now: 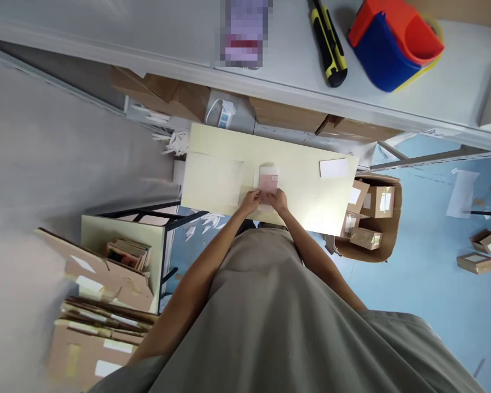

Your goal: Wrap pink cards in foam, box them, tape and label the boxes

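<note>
A flat pink packet [269, 179] with a pale top end and a small light label lies on the cream tabletop [303, 185]. My left hand [251, 201] is closed, its fingertips pinching at the packet's lower left edge. On the lower right edge, my right hand [279, 201] closes its fingers on the same packet. Thin translucent film shows around the packet and beside my left hand. The parts under my fingertips are hidden.
A white card [334, 168] lies at the table's right. Beyond is a grey shelf [163, 46] with a yellow-black utility knife [328, 46] and a red-blue tape dispenser [393, 46]. A carton of small boxes [394, 218] stands right; flattened cardboard [90, 349] leans lower left.
</note>
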Available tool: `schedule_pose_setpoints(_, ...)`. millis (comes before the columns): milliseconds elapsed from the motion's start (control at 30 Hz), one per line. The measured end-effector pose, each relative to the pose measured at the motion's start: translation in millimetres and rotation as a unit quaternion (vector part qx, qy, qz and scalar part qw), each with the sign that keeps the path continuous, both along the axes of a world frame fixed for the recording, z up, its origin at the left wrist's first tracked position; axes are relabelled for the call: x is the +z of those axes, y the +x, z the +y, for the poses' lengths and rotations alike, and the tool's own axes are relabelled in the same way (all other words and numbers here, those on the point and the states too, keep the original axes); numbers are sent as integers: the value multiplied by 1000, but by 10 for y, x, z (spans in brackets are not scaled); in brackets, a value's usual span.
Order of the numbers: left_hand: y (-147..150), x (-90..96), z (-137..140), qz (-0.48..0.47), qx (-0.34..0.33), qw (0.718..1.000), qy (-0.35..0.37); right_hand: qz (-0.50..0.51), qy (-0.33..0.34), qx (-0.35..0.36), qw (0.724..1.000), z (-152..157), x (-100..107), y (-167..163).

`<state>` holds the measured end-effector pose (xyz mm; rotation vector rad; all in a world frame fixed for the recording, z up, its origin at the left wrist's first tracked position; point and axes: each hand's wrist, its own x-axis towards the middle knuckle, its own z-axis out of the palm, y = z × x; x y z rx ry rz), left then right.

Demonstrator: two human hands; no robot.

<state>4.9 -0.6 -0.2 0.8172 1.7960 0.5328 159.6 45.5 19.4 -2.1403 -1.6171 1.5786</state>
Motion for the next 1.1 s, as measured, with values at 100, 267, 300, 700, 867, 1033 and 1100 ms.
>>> schedule_pose_setpoints(100, 9, 62, 1, -39, 36, 999, 9, 22, 52, 20, 998, 11, 104, 63)
schedule_pose_setpoints(267, -177, 438, 113, -67, 146, 983, 87, 178, 135, -16, 975, 52, 568, 300)
schedule_pose_setpoints(300, -210, 567, 144, -98, 168, 975, 108, 238, 136, -35, 961, 57, 706, 362)
schedule_pose_setpoints(700, 211, 1725, 151, -152, 83, 967, 187, 381, 119, -111, 910, 48, 1437, 724)
schedule_pose_setpoints(867, 208, 1641, 117, 39, 39, 971, 232, 236, 225, -154, 933, -68, 1370, 612)
schedule_pose_setpoints(1033, 408, 1639, -20, 194, -153, 957, 151, 311, 143, -107, 934, -250, 1404, 312)
schedule_pose_setpoints(1100, 528, 1616, -122, 198, -218, 948, 119, 304, 104, -86, 943, -272, 1353, 247)
